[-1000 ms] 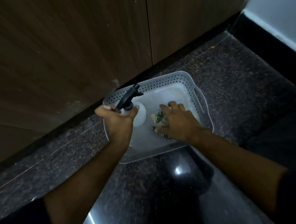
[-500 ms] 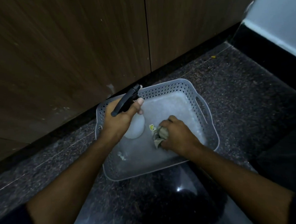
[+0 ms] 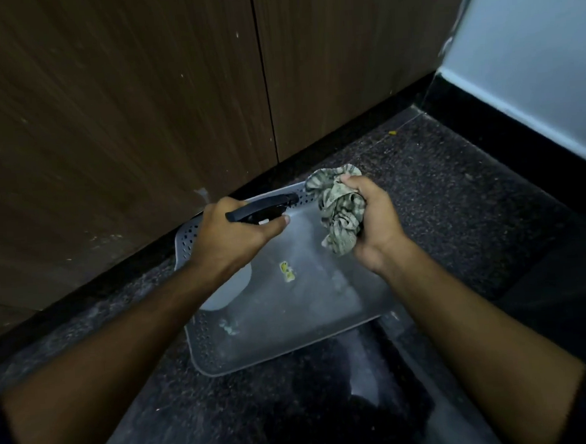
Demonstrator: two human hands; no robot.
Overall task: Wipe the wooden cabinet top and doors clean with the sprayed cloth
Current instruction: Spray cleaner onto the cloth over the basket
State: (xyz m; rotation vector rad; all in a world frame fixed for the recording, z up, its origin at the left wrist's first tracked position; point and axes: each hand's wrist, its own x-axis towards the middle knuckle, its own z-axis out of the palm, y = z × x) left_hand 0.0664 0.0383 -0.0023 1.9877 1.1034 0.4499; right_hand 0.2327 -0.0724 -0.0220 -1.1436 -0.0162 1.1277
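Note:
My left hand [image 3: 232, 234] grips a spray bottle [image 3: 227, 289] with a black trigger head and a white body, held above the grey basket; the nozzle points right, toward the cloth. A bunched, grey-green patterned cloth [image 3: 340, 208] is clutched in my right hand [image 3: 375, 222], raised over the basket's far right corner. Two brown wooden cabinet doors [image 3: 123, 112] stand upright just behind the basket, with a thin seam between them.
The grey perforated plastic basket [image 3: 203, 347] lies on the dark speckled stone floor [image 3: 454, 184], close to the cabinet's black plinth. A small yellow-green scrap [image 3: 287, 271] lies inside it. A pale wall with a black skirting rises at the right.
Both hands have risen out of the basket. The right hand lifted the cloth up and to the right; the left hand raised the bottle and turned its nozzle toward the cloth.

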